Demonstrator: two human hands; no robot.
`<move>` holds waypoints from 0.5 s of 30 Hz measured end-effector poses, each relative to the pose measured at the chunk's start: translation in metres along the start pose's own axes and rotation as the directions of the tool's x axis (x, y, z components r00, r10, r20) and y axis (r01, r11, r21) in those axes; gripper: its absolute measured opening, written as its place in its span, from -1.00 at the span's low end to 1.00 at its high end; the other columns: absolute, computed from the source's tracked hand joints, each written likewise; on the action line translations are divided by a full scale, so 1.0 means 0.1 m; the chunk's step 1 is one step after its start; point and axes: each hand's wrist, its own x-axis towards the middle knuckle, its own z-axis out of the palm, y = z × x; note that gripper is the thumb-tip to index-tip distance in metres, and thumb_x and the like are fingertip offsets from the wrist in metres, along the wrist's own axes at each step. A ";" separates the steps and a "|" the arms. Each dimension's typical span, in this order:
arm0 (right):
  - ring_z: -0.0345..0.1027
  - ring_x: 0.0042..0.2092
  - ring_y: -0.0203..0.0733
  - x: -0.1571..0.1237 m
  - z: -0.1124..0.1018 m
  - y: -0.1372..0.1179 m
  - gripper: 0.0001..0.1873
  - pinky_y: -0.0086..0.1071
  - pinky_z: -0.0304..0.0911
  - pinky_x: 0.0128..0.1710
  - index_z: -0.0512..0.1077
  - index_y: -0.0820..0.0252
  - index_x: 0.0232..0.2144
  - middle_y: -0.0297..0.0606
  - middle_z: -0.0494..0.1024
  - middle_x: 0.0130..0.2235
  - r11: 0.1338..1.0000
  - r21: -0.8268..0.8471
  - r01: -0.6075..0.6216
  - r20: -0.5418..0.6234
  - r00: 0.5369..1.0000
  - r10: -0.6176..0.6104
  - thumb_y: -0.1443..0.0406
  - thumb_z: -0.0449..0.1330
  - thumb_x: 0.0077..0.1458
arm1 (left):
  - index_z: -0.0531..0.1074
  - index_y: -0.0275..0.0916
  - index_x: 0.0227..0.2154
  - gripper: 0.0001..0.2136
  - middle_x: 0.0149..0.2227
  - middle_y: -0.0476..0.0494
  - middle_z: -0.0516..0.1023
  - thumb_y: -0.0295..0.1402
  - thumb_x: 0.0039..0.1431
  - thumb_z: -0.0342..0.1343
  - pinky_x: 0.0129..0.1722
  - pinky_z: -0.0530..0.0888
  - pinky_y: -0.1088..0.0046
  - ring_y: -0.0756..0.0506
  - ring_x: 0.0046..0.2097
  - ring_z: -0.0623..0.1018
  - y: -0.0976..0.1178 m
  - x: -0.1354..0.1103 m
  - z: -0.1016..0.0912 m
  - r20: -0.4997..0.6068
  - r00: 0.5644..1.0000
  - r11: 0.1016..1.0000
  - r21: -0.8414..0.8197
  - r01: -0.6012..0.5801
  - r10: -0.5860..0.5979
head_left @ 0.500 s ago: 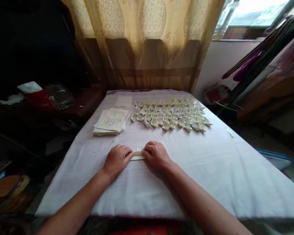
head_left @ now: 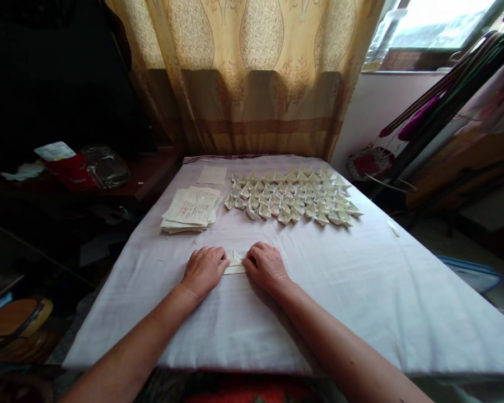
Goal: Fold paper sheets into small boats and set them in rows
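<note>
A small sheet of folded paper [head_left: 235,268] lies on the white cloth near the middle of the table, a pointed peak on its far side and a flat strip along its near side. My left hand [head_left: 205,270] is closed over its left end, thumb and fingers pressed on the paper. At the right end my right hand [head_left: 266,265] grips it the same way, fingers curled. Both ends of the paper are hidden under the hands. Beyond them several rows of folded paper boats [head_left: 292,196] stand close together.
A stack of handwritten paper squares [head_left: 191,208] sits at the left, with a single paper square [head_left: 212,174] behind it. A small white scrap [head_left: 393,228] lies near the right edge of the tablecloth [head_left: 361,291]. A patterned curtain [head_left: 260,101] hangs behind the table.
My left hand has shifted slightly on the paper, its thumb drawn back from the strip. My right hand stays almost in place. The view has moved a little.
</note>
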 end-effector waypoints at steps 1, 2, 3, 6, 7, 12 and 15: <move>0.37 -0.16 -0.14 0.00 0.01 0.01 -0.88 -0.33 0.07 -0.18 0.51 0.19 -0.39 -0.20 0.56 -0.23 1.000 0.008 -0.004 -0.001 1.000 0.004 0.29 0.22 0.16 | 0.47 -0.20 -0.29 -0.89 -0.23 -0.16 0.61 -0.33 0.28 0.07 -0.12 0.33 0.28 -0.21 -0.10 0.54 0.00 0.00 0.00 0.003 1.000 1.000 -0.001 0.002 -0.002; 0.38 -0.16 -0.14 0.00 0.01 0.01 -0.91 -0.33 0.07 -0.17 0.51 0.18 -0.36 -0.20 0.56 -0.23 1.000 0.015 -0.009 -0.003 1.000 0.009 0.29 0.22 0.15 | 0.47 -0.20 -0.29 -0.90 -0.22 -0.15 0.60 -0.34 0.28 0.07 -0.12 0.34 0.29 -0.21 -0.10 0.54 -0.01 0.01 0.00 0.004 1.000 1.000 -0.004 0.005 -0.005; 0.38 -0.15 -0.14 0.01 0.02 0.02 -0.92 -0.33 0.08 -0.16 0.52 0.18 -0.31 -0.21 0.56 -0.23 1.000 0.023 -0.011 -0.006 1.000 0.011 0.30 0.22 0.15 | 0.46 -0.20 -0.28 -0.91 -0.22 -0.15 0.60 -0.35 0.28 0.07 -0.12 0.34 0.29 -0.20 -0.10 0.54 -0.02 0.01 0.00 0.004 1.000 1.000 -0.007 0.008 -0.008; 0.39 -0.12 -0.16 0.01 0.04 0.06 -0.86 -0.35 0.09 -0.14 0.53 0.12 -0.21 -0.25 0.56 -0.18 0.999 0.046 0.002 -0.004 1.000 -0.002 0.33 0.22 0.15 | 0.45 -0.20 -0.27 -0.92 -0.19 -0.15 0.57 -0.38 0.27 0.06 -0.11 0.34 0.31 -0.18 -0.11 0.53 -0.07 0.00 -0.01 0.003 1.000 1.000 -0.017 0.007 -0.007; 0.39 -0.11 -0.17 0.01 0.04 0.07 -0.86 -0.36 0.10 -0.14 0.54 0.09 -0.22 -0.27 0.57 -0.17 0.999 0.052 0.012 0.001 1.000 -0.012 0.33 0.21 0.16 | 0.45 -0.20 -0.27 -0.92 -0.19 -0.15 0.57 -0.39 0.27 0.06 -0.11 0.35 0.32 -0.18 -0.11 0.52 -0.09 0.00 -0.01 0.003 1.000 1.000 -0.021 0.005 -0.005; 0.39 -0.12 -0.17 0.01 0.02 0.04 -0.84 -0.34 0.08 -0.15 0.56 0.07 -0.30 -0.26 0.57 -0.16 0.999 0.033 0.016 0.013 1.000 -0.016 0.35 0.18 0.16 | 0.45 -0.18 -0.29 -0.93 -0.21 -0.11 0.55 -0.41 0.25 0.06 -0.11 0.35 0.36 -0.15 -0.13 0.52 -0.15 0.00 0.00 0.010 1.000 0.999 -0.044 -0.013 0.013; 0.37 -0.12 -0.11 0.01 0.02 -0.07 -0.86 -0.29 0.05 -0.15 0.55 0.10 -0.31 -0.20 0.55 -0.19 1.000 -0.007 -0.015 -0.002 1.000 0.015 0.27 0.18 0.15 | 0.45 -0.18 -0.31 -0.92 -0.22 -0.10 0.56 -0.41 0.25 0.06 -0.10 0.35 0.35 -0.15 -0.12 0.51 -0.15 0.00 0.01 0.008 1.000 0.998 -0.051 -0.021 0.021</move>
